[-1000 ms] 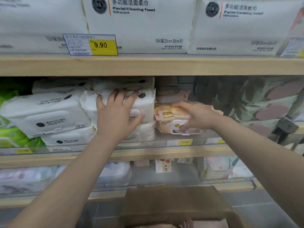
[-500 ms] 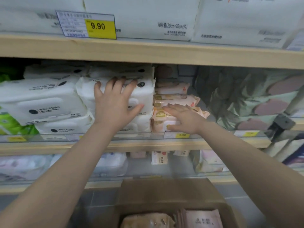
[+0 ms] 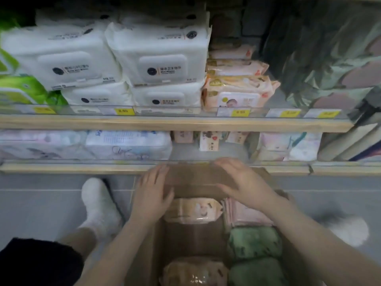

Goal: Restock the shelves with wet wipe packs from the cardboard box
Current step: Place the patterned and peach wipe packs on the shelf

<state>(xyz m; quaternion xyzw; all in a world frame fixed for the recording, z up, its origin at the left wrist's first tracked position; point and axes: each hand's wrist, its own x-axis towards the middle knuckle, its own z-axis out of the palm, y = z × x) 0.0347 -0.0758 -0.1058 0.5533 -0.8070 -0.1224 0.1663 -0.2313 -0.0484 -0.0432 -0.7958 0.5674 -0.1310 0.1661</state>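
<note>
An open cardboard box (image 3: 198,178) stands on the floor below the shelves, holding peach wet wipe packs (image 3: 193,210), thin pink packs (image 3: 247,215) and green packs (image 3: 254,242). My left hand (image 3: 151,193) hovers over the box's left edge, fingers apart and empty. My right hand (image 3: 241,182) is spread above the far flap and the pink packs, holding nothing. On the middle shelf (image 3: 175,123), stacked peach baby wipe packs (image 3: 237,87) lie beside white wipe packs (image 3: 158,62).
More white packs (image 3: 61,60) and green packs (image 3: 22,89) fill the shelf's left side; grey-green bags (image 3: 321,65) hang at right. The lower shelf (image 3: 82,168) holds pastel packs (image 3: 127,144). My white shoe (image 3: 99,207) stands on the grey floor left of the box.
Both hands have left the middle shelf and dropped down over the cardboard box. The peach pack stays on the shelf stack. The view has tilted down toward the box and floor.
</note>
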